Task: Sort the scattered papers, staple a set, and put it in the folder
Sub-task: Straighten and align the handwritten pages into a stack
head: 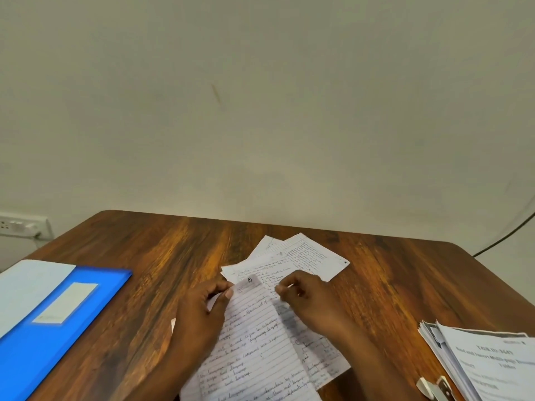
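Both hands, left hand (202, 305) and right hand (304, 296), pinch the far edge of a lined sheet (254, 342) above scattered papers (304, 259) on the counter (173, 250), blue folder (52, 322) at left.

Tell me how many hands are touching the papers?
2. The left hand pinches the lined sheet's top left corner; the right hand pinches papers beside its top right.

Both forearms and the left hand (202, 308) and right hand (309, 296) appear bare, without sleeves or jewellery.
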